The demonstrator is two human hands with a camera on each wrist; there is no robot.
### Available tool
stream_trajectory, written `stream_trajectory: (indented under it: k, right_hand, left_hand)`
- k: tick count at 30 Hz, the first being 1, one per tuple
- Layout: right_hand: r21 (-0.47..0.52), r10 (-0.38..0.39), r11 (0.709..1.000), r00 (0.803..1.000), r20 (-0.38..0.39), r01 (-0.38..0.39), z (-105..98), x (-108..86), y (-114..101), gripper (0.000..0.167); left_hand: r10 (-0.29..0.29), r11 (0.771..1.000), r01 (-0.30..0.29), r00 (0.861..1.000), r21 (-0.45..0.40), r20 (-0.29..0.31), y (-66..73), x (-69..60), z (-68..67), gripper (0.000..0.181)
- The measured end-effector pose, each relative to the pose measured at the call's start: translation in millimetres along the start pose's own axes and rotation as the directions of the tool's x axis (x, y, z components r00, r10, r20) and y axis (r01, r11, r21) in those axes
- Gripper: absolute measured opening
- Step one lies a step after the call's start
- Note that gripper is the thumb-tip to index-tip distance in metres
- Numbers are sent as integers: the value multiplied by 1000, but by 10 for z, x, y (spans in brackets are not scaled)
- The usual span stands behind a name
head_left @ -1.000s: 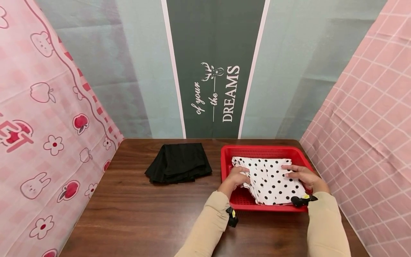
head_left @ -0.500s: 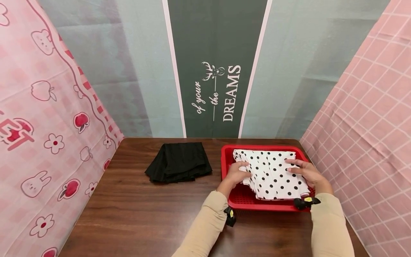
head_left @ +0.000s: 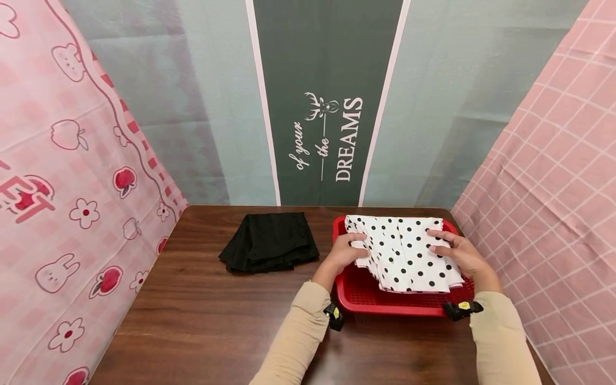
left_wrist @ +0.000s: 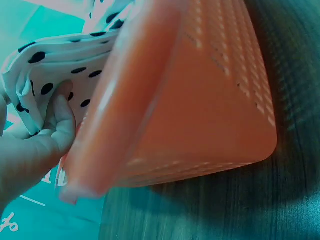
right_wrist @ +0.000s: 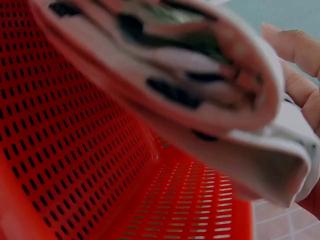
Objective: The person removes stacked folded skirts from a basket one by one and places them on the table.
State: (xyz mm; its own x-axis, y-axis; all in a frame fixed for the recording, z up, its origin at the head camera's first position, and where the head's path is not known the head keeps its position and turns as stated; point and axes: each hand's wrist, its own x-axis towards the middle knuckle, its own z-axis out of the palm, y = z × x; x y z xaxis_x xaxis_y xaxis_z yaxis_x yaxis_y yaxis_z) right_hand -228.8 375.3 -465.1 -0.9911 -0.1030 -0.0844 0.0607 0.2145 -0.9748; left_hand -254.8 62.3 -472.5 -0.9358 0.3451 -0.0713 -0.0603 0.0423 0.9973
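Observation:
A folded white cloth with black polka dots (head_left: 404, 254) is held just above the red perforated basket (head_left: 394, 309). My left hand (head_left: 343, 252) grips the cloth's left edge; in the left wrist view the thumb and fingers pinch its folded layers (left_wrist: 75, 55) beside the basket wall (left_wrist: 195, 110). At the cloth's right side my right hand (head_left: 464, 256) holds on, two fingers spread over the top, the thumb hidden from the head view. In the right wrist view the cloth's layered folds (right_wrist: 200, 95) hang over the inside of the basket (right_wrist: 65, 135).
A folded black cloth (head_left: 271, 240) lies left of the basket on the brown wooden table (head_left: 207, 321). Pink patterned curtains (head_left: 91, 176) (head_left: 553, 187) flank the table, and a grey-green backdrop with printed lettering (head_left: 332, 107) stands behind it.
Both hands have lifted the polka-dot cloth out of the basket and away from the body. More of the basket's near inside now shows. The black cloth has stayed in place.

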Motion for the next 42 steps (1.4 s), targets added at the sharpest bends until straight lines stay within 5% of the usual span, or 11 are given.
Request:
stream_trajectory:
  k: [11,18,22,29,42]
  right_hand:
    - [-171,-154,974,988,-19,149,64,-131,-139,51]
    - [-173,-197,967,980,-42,187,150,-224,-254,49]
    - [-172,-207,966,976,-66,193,215,-291,-326,49]
    - [-193,-232,959,964,-128,206,281,-324,-378,46]
    - [-161,-262,957,955,-139,239,270,-357,-352,43]
  left_hand:
    - [54,979,-22,986,-201,155,46,-61,-221,65]
    - [60,977,-10,972,-213,229,85,-125,-366,60]
    - [49,978,-1,973,-210,227,125,-179,-439,59]
    - [45,990,-20,982,-136,184,426,-400,-511,54]
    - [52,976,-17,987,-217,154,393,-416,-470,51]
